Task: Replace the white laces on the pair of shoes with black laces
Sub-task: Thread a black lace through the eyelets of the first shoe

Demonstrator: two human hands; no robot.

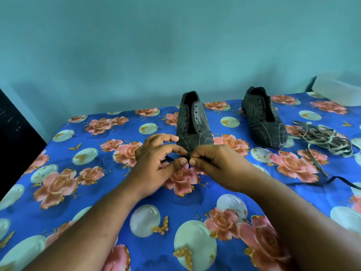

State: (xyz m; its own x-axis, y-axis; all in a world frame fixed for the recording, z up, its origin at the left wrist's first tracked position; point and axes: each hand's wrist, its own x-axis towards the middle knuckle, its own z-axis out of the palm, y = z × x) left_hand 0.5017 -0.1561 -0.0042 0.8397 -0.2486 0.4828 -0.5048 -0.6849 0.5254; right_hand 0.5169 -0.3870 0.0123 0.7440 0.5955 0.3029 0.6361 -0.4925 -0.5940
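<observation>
Surface: bed covered by a blue floral sheet [93, 145], against a teal wall [136, 45].
Left hand [156, 163]: fingers curled, thumb and forefinger pinching a short black lace [169, 159] just in front of the near shoe's toe.
Right hand [213, 163]: fingers curled inward, thumb and forefinger pinching the same lace; its fingertips almost meet those of the left hand.
Near shoe [193, 124]: dark, striped, upright on the sheet, toe towards the person, eyelets bare, tongue opening exposed.
Far shoe [263, 118]: same type, to the right of the near shoe and well apart from it, eyelets also bare.
White laces [324, 139]: loose tangled heap on the sheet, just right of the far shoe.
Second black lace [343, 182]: lies flat on the sheet near the right forearm, running to the right edge.
White object [338, 89]: at the far right corner; blurred, type cannot be told.
</observation>
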